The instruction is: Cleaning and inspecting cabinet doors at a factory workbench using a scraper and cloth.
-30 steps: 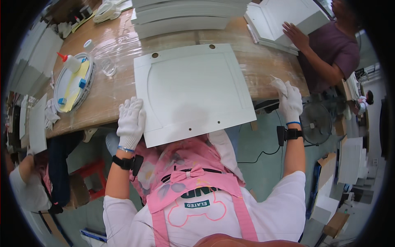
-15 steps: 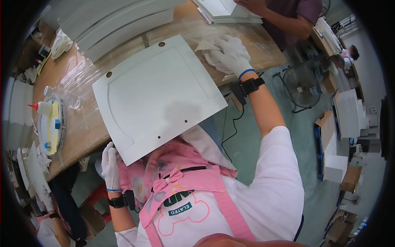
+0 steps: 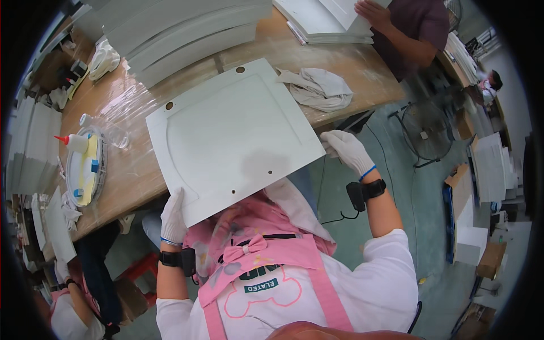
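Note:
A white cabinet door panel (image 3: pixel 232 136) with a shallow curved recess lies partly on the table, its near edge overhanging toward my lap. Two larger round holes are along its far edge and two small ones near the close edge. My left hand (image 3: pixel 173 218), in a white knit glove, grips the near left corner, with some fingers hidden under the panel. At the right corner, my gloved right hand (image 3: pixel 348 149) has its fingers bent and gathered against the edge; part of that hold is hidden. A crumpled whitish cloth (image 3: pixel 323 90) lies on the table beyond my right hand.
Tall stacked white panels (image 3: pixel 187 34) stand at the back left. A round tray (image 3: pixel 73 175) holds a red-tipped glue bottle (image 3: pixel 78 143); a clear bottle (image 3: pixel 110 133) lies nearby. Across the table, a co-worker's hand (image 3: pixel 374 14) touches another panel. A floor fan (image 3: pixel 424 133) stands right.
My right hand has left the cloth on the table and come down to the panel's right corner. My left hand has moved up onto the panel's left edge.

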`<act>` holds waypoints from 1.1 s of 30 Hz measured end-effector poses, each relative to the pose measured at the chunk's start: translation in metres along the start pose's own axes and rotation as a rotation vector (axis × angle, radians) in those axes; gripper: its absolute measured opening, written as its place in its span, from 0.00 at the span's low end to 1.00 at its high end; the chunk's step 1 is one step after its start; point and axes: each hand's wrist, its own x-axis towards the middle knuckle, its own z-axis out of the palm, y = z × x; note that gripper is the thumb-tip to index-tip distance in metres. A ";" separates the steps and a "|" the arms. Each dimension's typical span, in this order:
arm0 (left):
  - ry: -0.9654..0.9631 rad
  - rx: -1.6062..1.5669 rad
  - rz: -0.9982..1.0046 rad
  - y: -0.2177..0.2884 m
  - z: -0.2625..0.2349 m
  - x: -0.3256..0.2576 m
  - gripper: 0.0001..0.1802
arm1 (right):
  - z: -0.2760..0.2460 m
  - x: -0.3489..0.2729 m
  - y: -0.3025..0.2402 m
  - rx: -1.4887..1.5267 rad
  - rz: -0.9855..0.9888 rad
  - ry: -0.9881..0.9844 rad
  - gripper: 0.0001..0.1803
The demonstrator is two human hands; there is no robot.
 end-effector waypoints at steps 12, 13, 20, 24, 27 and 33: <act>-0.017 0.028 0.041 -0.035 -0.014 -0.007 0.20 | 0.042 0.028 0.012 0.588 0.076 -0.041 0.16; -0.011 0.083 0.097 -0.036 -0.013 -0.008 0.20 | 0.047 0.029 0.011 0.549 0.090 -0.013 0.17; -0.039 -0.078 -0.032 0.018 0.000 -0.066 0.21 | 0.035 -0.007 0.015 0.487 -0.093 -0.303 0.17; -0.147 -0.050 0.047 0.047 -0.006 -0.092 0.21 | 0.015 -0.047 0.002 0.601 -0.025 -0.539 0.22; -0.273 0.056 0.030 0.067 0.012 -0.072 0.22 | 0.005 -0.057 0.008 0.713 -0.041 -0.444 0.26; -0.620 0.029 0.177 0.086 0.053 -0.016 0.26 | -0.022 -0.110 0.017 1.120 -0.091 -0.126 0.28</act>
